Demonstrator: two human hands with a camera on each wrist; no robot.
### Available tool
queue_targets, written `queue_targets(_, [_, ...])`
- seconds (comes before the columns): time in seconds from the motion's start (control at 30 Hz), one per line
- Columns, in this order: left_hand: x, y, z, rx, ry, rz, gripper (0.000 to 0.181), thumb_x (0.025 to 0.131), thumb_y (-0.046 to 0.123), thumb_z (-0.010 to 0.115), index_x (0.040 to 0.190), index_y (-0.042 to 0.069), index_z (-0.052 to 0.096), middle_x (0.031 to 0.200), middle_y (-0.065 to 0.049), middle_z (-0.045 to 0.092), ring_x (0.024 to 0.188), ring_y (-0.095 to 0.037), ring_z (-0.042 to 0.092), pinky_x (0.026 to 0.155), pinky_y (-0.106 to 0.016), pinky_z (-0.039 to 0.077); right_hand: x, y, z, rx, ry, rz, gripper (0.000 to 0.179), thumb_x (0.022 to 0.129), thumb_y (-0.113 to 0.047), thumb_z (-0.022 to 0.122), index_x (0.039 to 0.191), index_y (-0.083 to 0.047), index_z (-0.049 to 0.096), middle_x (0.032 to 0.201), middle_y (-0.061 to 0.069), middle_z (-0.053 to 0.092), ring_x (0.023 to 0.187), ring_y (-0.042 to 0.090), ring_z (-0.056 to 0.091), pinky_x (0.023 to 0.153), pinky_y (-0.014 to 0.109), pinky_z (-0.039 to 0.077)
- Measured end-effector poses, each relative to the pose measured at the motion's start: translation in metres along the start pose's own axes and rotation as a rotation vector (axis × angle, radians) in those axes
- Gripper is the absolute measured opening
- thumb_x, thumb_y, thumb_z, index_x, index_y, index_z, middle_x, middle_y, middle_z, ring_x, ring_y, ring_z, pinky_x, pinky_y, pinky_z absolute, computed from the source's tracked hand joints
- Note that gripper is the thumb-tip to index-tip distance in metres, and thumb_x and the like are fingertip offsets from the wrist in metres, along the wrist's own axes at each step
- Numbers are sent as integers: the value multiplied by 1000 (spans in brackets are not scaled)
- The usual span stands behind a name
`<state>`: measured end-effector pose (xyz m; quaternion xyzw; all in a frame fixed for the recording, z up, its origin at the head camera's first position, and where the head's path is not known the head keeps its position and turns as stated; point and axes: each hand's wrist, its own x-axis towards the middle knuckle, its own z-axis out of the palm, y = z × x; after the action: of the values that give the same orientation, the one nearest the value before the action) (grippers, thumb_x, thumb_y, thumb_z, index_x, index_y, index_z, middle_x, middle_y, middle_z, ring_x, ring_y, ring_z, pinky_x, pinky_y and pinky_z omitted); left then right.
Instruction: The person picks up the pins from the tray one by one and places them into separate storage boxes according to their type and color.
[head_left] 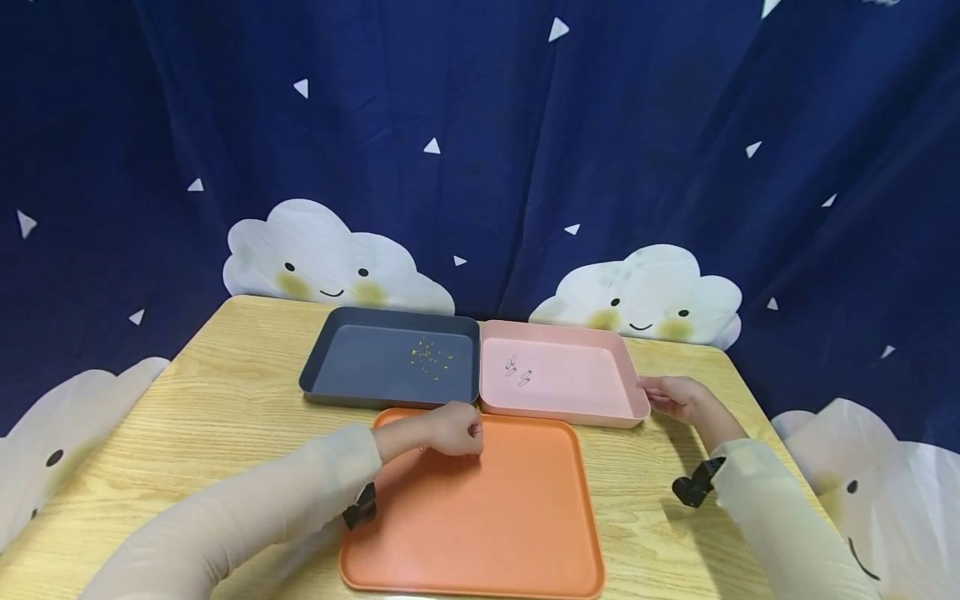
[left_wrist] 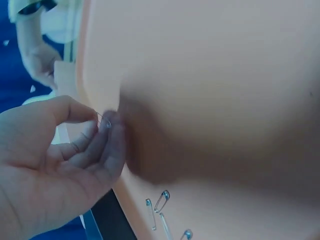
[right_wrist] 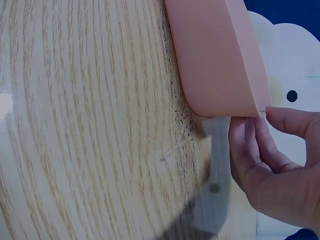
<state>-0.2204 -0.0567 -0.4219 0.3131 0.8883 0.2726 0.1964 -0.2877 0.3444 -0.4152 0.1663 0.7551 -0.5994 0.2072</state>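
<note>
My left hand is over the far part of the orange tray. In the left wrist view its thumb and fingertips pinch a small silver safety pin, partly hidden by the fingers. Several more silver safety pins lie on the orange tray close to that hand. At the right end of the pink tray, my right hand grips the rim, thumb on top and fingers against the outside wall. Inside the pink tray are a few silver safety pins, towards its left side.
A dark grey tray stands left of the pink one, their sides together. Small yellow pieces are scattered in its right half. All the trays rest on a wooden table, with a blue cloud-print curtain behind.
</note>
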Motion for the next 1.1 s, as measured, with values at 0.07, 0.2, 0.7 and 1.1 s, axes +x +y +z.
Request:
queue_targets(0.07, [0, 0, -2, -155, -20, -59, 14, 84, 3, 60, 71, 2, 66, 62, -3, 65, 55, -4, 53, 55, -13, 46, 0, 0, 0, 3, 7, 1, 7, 95, -12, 57, 93, -11, 63, 74, -8, 66, 71, 2, 62, 67, 15, 56])
queue_targets(0.2, [0, 1, -3, -406, -43, -162, 10, 85, -1, 59, 78, -4, 66, 72, -12, 70, 59, -9, 60, 63, -22, 60, 1, 0, 0, 15, -3, 2, 6, 95, -11, 56, 92, -10, 61, 74, -8, 66, 70, 2, 63, 67, 14, 56])
queue_targets(0.7, [9, -8, -6, -784, -46, -288, 19, 81, -14, 62, 100, -13, 65, 92, -22, 73, 66, -14, 65, 75, -31, 63, 2, 1, 0, 26, -29, -8, 21, 95, -11, 56, 113, 0, 54, 75, -8, 66, 72, 2, 64, 68, 15, 57])
queue_targets(1.1, [16, -1, -22, -814, -29, -263, 26, 83, -14, 58, 109, -20, 59, 72, -10, 68, 61, -11, 63, 63, -21, 60, 2, 0, 0, 18, -20, -9, 9, 95, -11, 57, 101, -6, 61, 76, -8, 66, 72, 2, 63, 68, 15, 57])
